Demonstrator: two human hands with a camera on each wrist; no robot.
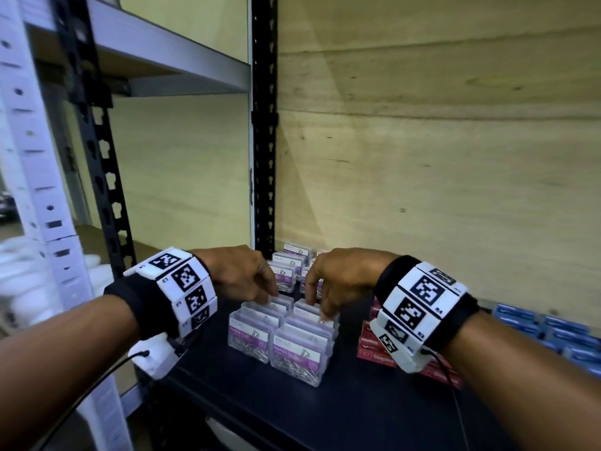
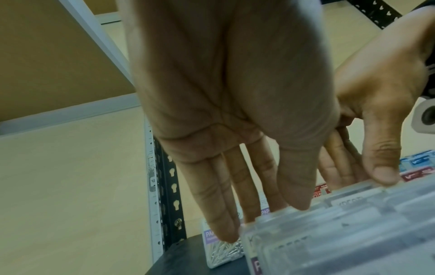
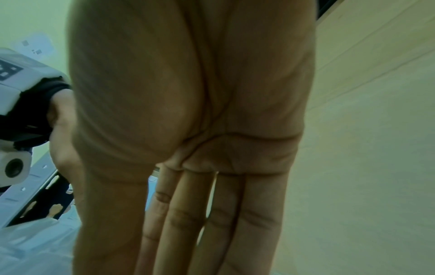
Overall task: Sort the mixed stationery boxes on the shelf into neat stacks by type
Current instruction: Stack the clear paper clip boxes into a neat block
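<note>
Left hand (image 1: pixel 240 275) and right hand (image 1: pixel 338 281), fingers straight, press down on the paper-clip boxes (image 1: pixel 283 333) beneath them, apparently squaring the rows; red staple boxes (image 1: pixel 374 353) lie under the right wrist.

Before you: clear paper-clip boxes (image 1: pixel 248 333) with purple-and-white labels; red staple boxes (image 1: pixel 374 349); blue boxes (image 1: pixel 553 330); black shelf board (image 1: pixel 325 415); your wristbands (image 1: pixel 182 284) carry black-and-white square markers.
</note>
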